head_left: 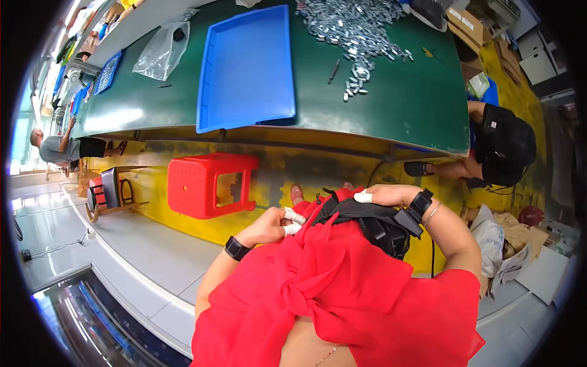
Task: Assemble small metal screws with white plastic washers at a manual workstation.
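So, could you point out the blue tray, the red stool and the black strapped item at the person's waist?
Blue tray [249,68]: head view, on its bare floor.
Red stool [197,186]: head view, on its seat.
Black strapped item [384,229]: head view, on its dark body.

Hands [392,195] at black strapped pouch [384,225], left grip unclear; blue tray [247,67], metal pieces [348,27] on green table [422,104].

A soft black bag [382,227], with straps and a buckled, textured lower part, sits rumpled at the person's waist, against the red top [361,287], which hangs loose and gathers into a front knot.
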